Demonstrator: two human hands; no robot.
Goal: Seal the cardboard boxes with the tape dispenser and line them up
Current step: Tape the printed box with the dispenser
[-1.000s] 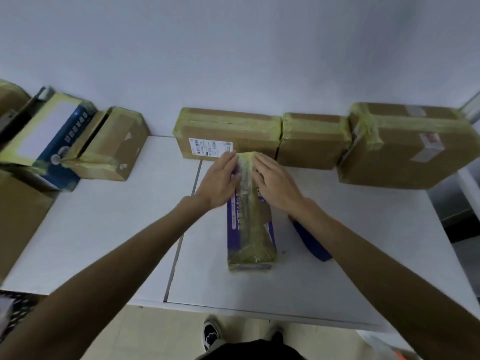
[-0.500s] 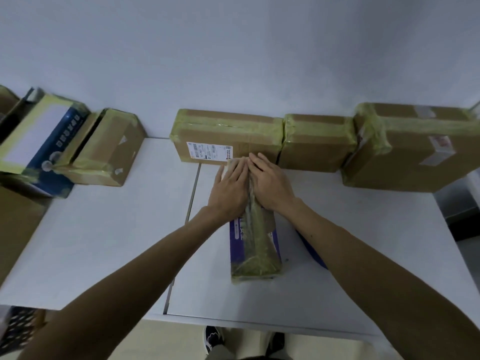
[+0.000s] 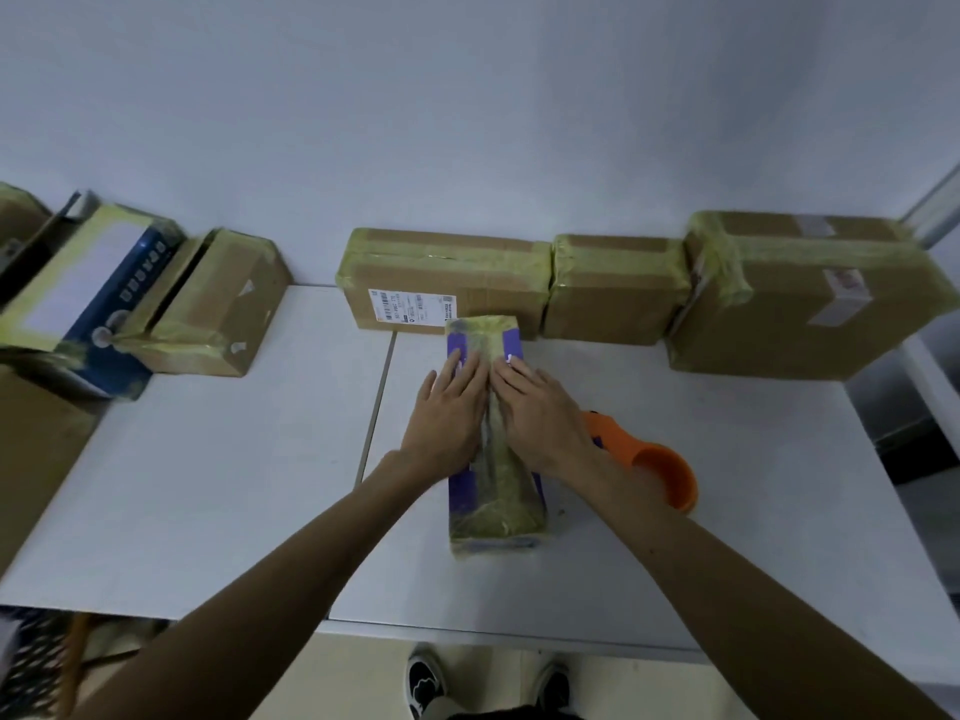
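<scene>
The narrow purple box (image 3: 464, 493) lies near the middle of the counter (image 3: 208, 485), its long axis running from 6 to 12 o'clock. Its far end is near the labelled box (image 3: 447, 270) in the sealed row along the wall; whether they touch cannot be told. A yellowish tape strip (image 3: 501, 504) is laid lengthwise over its top. Nothing is grasped: the left hand (image 3: 449, 413) is pressed flat at the strip's 9 o'clock side and the right hand (image 3: 540, 413) at its 3 o'clock side, fingers straight and pointed toward 12. The step is judged to be smoothing the tape. It is best done with the palms drawn outward from the centre seam and along toward both ends, so that wrinkles are driven out and the edges bonded. The orange tape dispenser (image 3: 662, 467) is left at the box's 3 o'clock, partly hidden by the right forearm, should another strip be needed.
</scene>
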